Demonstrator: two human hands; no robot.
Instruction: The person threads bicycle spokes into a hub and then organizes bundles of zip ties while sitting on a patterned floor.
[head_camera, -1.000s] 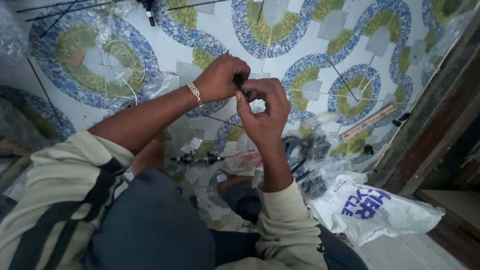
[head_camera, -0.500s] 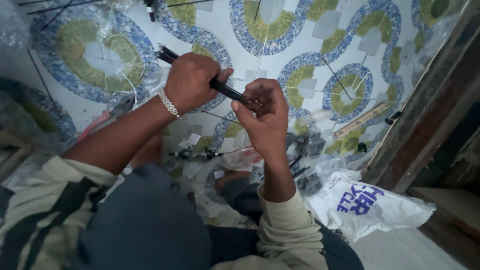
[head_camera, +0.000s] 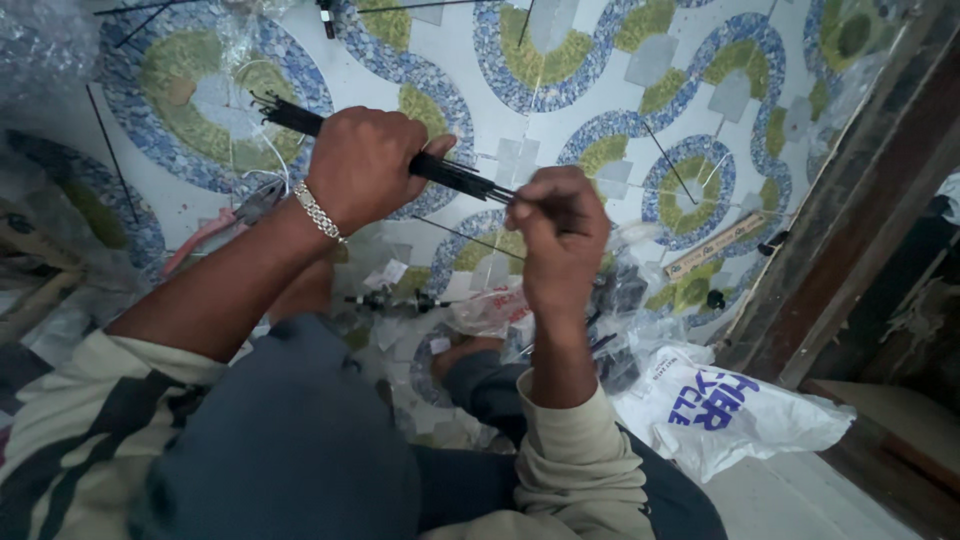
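My left hand, with a metal bracelet at the wrist, is closed around a bundle of thin black rods that lies slantwise from upper left to lower right. The bundle's far end sticks out past my fist. My right hand pinches the near tip of the bundle between its fingers. Both hands are raised above a patterned mosaic floor.
Pink-handled pliers lie on the floor to the left. Loose black rods are scattered on the tiles. Clear plastic bags and a white printed bag sit near my knees. A wooden frame runs along the right.
My left hand has slid up and left along the bundle, drawing more of the rods into view. The hands, close together before, are now spread apart.
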